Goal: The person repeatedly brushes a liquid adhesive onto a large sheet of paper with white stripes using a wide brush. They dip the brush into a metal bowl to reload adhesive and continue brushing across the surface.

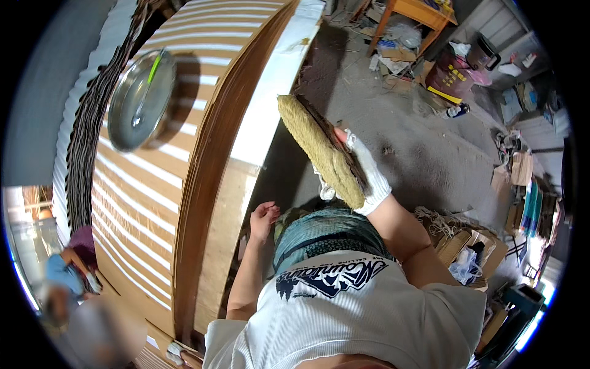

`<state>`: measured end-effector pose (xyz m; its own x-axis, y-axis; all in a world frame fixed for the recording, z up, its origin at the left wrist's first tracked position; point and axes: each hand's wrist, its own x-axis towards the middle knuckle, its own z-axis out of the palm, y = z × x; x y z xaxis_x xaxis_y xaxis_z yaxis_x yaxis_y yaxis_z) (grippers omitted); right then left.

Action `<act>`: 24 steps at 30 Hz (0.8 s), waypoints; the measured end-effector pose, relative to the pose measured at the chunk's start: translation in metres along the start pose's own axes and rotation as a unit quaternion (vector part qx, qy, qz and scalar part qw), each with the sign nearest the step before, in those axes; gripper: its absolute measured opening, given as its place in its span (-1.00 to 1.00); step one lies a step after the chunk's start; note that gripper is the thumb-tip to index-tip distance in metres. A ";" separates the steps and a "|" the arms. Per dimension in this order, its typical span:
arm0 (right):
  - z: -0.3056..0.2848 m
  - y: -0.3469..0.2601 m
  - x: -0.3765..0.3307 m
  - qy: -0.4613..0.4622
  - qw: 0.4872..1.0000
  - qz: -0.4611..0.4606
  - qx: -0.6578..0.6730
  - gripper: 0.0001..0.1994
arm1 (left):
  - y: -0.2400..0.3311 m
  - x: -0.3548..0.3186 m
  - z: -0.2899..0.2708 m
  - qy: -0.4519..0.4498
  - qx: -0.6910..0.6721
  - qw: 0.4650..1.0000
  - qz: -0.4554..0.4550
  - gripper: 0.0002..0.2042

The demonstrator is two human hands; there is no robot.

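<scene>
My right hand [367,172], in a white knit glove with a bare fingertip showing, grips a long, thick pad [319,150]. The pad has a fuzzy yellow-tan face and a dark, layered back; it is held tilted in front of my waist. My bare left hand [264,220] hangs beside the tall stack of brown cardboard sheets [132,203], fingers loosely bent and nothing visible in them. White stripes cross the top sheet. On it rests a round metal basin [121,126] containing a tool with a bright green handle [155,69]; the tool's lower end is hard to make out.
Two people [64,270] are at the lower left; a gloved hand [176,352] touches the stack's near end. A wooden table [424,13] stands at the far right. Boxes [485,246], tangled string [439,224] and clutter line the right side of the concrete floor.
</scene>
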<state>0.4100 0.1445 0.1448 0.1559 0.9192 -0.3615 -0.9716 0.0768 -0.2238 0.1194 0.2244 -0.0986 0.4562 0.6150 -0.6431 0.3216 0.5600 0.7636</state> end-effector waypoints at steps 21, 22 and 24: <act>0.012 -0.314 0.212 0.240 0.854 -0.295 -0.356 -0.80 | 0.283 0.303 0.195 -0.032 0.115 0.991 0.068 -0.89; 0.013 -0.330 0.228 0.225 0.850 -0.311 -0.361 -0.83 | 0.306 0.320 0.209 -0.048 0.127 0.986 0.092 -0.87; 0.026 -0.360 0.245 0.212 0.819 -0.317 -0.428 -0.89 | 0.343 0.351 0.219 -0.054 0.175 0.971 0.154 -0.85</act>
<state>0.7931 0.3526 0.1605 0.8055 0.5681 -0.1685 -0.2192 0.0214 -0.9755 0.5719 0.5109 -0.0500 0.6539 0.6511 -0.3854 0.4094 0.1238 0.9039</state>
